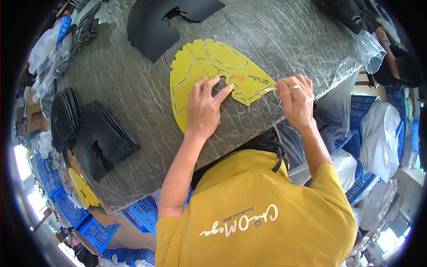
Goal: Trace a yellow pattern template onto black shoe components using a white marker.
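Observation:
A flat yellow template (191, 73) with a curved outer edge, narrow line slots and an inner notch lies on the film-covered table (147, 98). My left hand (204, 107) rests on it with the fingers spread, beside the notch. In my right hand (296, 98), closed at the template's right corner, is a thin pale pen (269, 89). Its tip meets the slot near the lower right edge. Pale lines show along the slots. What lies beneath the template is hidden.
A black cut-out piece (153, 31) lies beyond the template. Stacked black pieces (106, 138) sit at the table's left, near another yellow sheet (83, 189). Clear plastic film (369, 51) hangs over the right edge. Blue crates (100, 233) stand below.

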Demonstrator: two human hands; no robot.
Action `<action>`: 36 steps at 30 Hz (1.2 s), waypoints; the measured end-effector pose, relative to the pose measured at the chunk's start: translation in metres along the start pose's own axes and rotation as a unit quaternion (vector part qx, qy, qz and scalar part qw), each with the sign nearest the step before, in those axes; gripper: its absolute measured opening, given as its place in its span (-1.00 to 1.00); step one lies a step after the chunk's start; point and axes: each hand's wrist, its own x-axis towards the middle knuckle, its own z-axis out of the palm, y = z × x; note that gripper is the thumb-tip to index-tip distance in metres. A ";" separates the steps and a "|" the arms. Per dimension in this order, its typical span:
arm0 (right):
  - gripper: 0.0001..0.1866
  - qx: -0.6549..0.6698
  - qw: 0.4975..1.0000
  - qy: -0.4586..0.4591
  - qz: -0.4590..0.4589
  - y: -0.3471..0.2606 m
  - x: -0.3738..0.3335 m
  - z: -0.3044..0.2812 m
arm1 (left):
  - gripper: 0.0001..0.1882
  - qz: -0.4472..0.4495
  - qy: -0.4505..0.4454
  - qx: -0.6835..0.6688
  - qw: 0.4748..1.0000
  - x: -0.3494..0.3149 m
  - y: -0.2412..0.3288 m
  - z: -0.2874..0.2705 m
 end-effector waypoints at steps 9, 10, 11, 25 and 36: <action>-0.93 -0.047 0.996 0.063 0.041 0.010 0.025 -0.004 | -0.47 0.002 0.015 -0.003 1.000 0.003 0.001 -0.006; -0.92 -0.012 0.996 0.060 0.061 0.007 0.032 -0.002 | -0.49 0.003 0.014 -0.006 1.000 0.003 0.001 -0.007; -0.90 0.026 0.997 0.041 0.060 0.003 0.043 0.001 | -0.50 0.002 0.015 -0.010 1.000 0.003 0.002 -0.007; -0.84 0.039 0.996 -0.043 -0.071 -0.005 0.135 0.102 | -0.47 -0.002 0.017 -0.034 0.999 -0.001 0.001 -0.005; -0.95 0.027 0.990 -0.023 -0.135 -0.008 0.133 0.104 | -0.45 -0.003 0.014 -0.034 0.999 -0.001 -0.001 -0.003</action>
